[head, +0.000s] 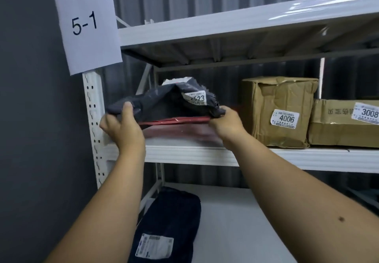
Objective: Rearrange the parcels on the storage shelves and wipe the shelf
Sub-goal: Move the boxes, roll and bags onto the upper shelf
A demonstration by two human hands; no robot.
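A dark grey plastic mailer bag (pixel 160 101) with a label reading 2523 lies on top of a flat red parcel (pixel 180 120), and both are held just above the middle shelf (pixel 184 154) at its left end. My left hand (pixel 121 127) grips the left edge of this stack, thumb on top of the grey bag. My right hand (pixel 225 123) pinches the stack's right edge. Behind the grey bag the top of a white packet (pixel 176 80) shows.
To the right on the same shelf stand a taped brown box labelled 4006 (pixel 276 111) and a lower brown box labelled 3008 (pixel 344 123). A dark bag with a white label (pixel 170 221) lies on the lower shelf. A paper sign 5-1 (pixel 86 23) hangs on the left upright.
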